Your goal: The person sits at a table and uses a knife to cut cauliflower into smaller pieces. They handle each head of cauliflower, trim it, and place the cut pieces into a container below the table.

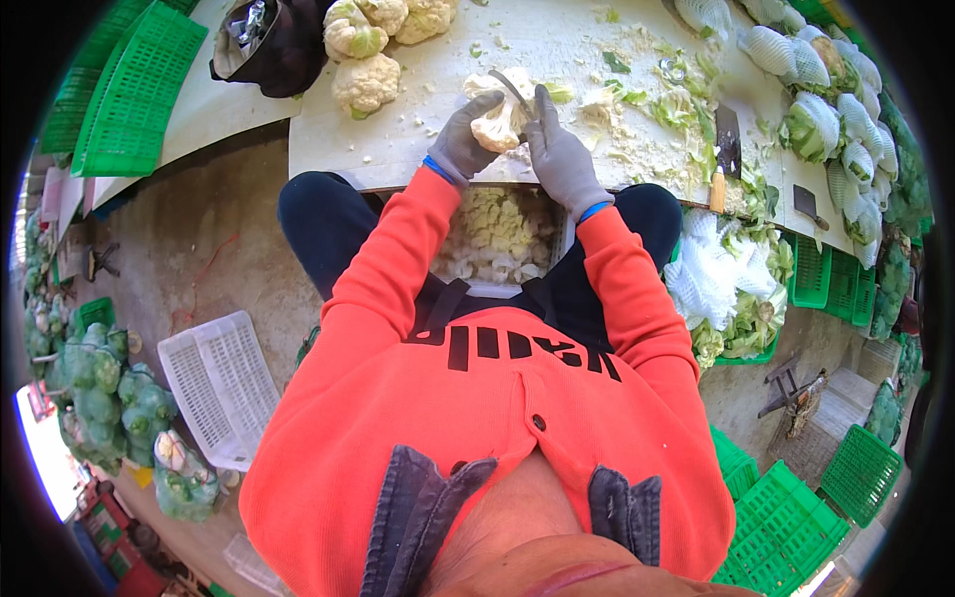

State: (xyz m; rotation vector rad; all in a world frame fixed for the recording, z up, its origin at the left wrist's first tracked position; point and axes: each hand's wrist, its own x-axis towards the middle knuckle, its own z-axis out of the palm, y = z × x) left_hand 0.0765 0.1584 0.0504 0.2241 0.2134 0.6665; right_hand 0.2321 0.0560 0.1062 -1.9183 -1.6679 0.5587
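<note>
My left hand [466,138], in a grey work glove, holds a piece of cauliflower [495,133] above the near edge of the white table [418,157]. In my right hand [561,149], gloved the same way, is a knife with a dark curved blade [512,91], which lies against the cauliflower; its handle is hidden by the fingers. Whole cauliflower heads [366,83] are grouped at the table's back left. Below the table edge, between my knees, a light-coloured crate [563,242] holds cut cauliflower florets [500,224].
Leaf scraps [675,108] and a cleaver [727,142] lie to the right, near net-wrapped heads [813,127]. A dark bag [280,48] stands at the back left. Green crates [138,93] stand further left; a white crate [220,388] is on the floor.
</note>
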